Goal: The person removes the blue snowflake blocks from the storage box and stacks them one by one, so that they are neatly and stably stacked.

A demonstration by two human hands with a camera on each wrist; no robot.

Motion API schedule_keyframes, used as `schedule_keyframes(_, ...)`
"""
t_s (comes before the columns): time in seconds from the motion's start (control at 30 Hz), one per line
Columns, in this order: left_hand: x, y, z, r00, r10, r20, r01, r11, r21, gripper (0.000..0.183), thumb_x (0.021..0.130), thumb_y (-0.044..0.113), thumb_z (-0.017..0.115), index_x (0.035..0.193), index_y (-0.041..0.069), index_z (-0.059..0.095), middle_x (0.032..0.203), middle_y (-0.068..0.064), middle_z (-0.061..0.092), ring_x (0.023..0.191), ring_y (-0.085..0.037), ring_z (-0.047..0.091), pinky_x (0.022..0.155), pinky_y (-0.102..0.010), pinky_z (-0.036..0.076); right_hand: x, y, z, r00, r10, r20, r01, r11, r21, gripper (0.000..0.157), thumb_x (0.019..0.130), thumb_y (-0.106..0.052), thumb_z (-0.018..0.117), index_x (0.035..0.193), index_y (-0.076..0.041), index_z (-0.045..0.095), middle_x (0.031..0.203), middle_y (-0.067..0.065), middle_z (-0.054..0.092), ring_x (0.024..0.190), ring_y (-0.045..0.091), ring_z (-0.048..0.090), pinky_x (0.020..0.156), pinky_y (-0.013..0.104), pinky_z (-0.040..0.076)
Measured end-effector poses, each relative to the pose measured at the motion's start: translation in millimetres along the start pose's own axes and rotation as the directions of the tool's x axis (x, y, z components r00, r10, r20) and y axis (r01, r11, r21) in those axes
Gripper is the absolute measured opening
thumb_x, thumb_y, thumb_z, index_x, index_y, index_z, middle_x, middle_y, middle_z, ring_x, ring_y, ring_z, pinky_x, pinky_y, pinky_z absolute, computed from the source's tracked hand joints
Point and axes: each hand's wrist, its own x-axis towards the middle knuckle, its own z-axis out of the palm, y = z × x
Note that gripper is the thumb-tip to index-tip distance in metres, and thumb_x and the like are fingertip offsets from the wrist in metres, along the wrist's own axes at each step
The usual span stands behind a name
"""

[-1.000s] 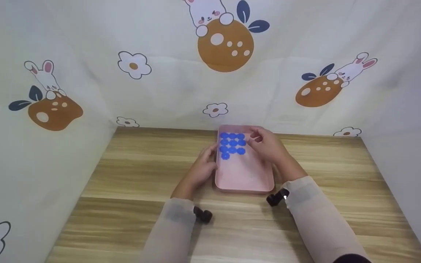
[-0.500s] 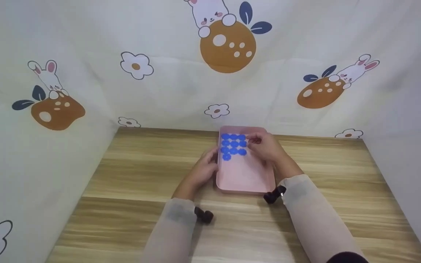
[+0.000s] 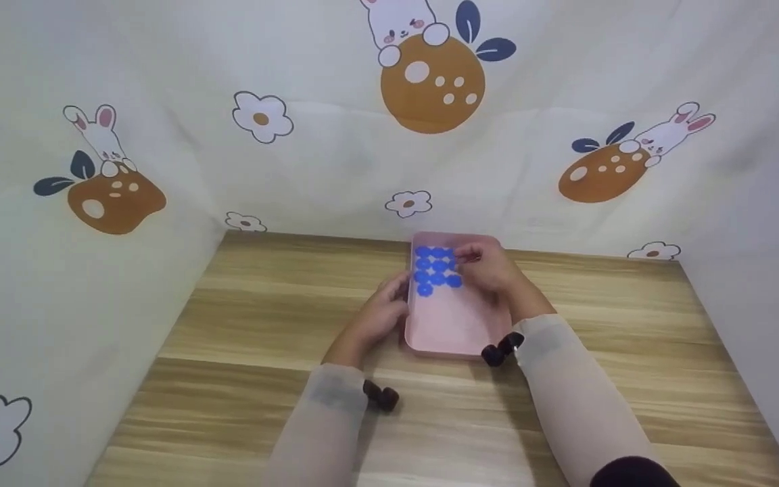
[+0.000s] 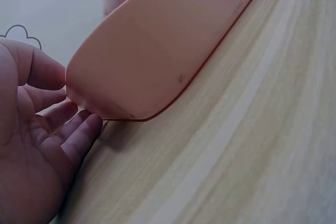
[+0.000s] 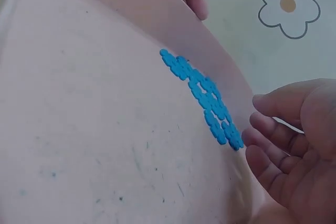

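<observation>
Several blue flower-shaped plastic pieces (image 3: 437, 264) lie flat in close rows at the far left of a pink rectangular tray (image 3: 457, 331). My left hand (image 3: 383, 311) is at the tray's left wall. In the left wrist view, that hand's fingertips (image 4: 93, 121) touch the outside of the rounded wall, some near the rim and others near the base. My right hand (image 3: 492, 269) is over the tray, its fingers loosely bent beside the right edge of the rows. In the right wrist view, the right hand (image 5: 294, 145) shows nothing between its fingers and thumb.
The tray stands on a wood-grain table (image 3: 261, 304), close to a pale cloth backdrop (image 3: 322, 169) printed with rabbits and flowers. Cloth also rises on the left and right. A small black device (image 3: 381, 396) sits on the left wrist, another black device (image 3: 502, 349) on the right.
My right hand has shifted left toward the blue pieces, its fingertips now overlapping their right edge in the head view. My left hand stays at the tray wall. The head view has shifted slightly.
</observation>
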Motion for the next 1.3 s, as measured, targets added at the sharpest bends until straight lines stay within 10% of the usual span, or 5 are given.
schedule_keyframes(0.53, 0.4, 0.7, 7.3, 0.999, -0.012, 0.031, 0.015, 0.995, -0.103, 0.084, 0.089, -0.005, 0.051, 0.169, 0.011, 0.033, 0.175, -0.015, 0.034, 0.164, -0.033, 0.031, 0.134, -0.048, 0.032, 12, -3, -10.3, 0.977, 0.141, 0.163, -0.123, 0.986, -0.114, 0.024, 0.095, -0.011, 0.075, 0.117, -0.013, 0.081, 0.123, 0.009, 0.067, 0.110, 0.028, 0.063, 0.094, 0.034, 0.058)
schedule_keyframes(1.3, -0.3, -1.1, 1.7, 0.999, -0.036, 0.008, 0.036, 0.997, -0.073, 0.080, 0.092, 0.000, 0.052, 0.168, 0.014, 0.035, 0.174, -0.012, 0.037, 0.162, -0.030, 0.036, 0.133, -0.049, 0.035, 14, 0, -10.0, 0.943, 0.168, 0.287, -0.102, 0.967, -0.232, 0.032, 0.089, -0.008, 0.081, 0.117, -0.022, 0.082, 0.110, 0.005, 0.069, 0.101, 0.024, 0.062, 0.083, 0.028, 0.055)
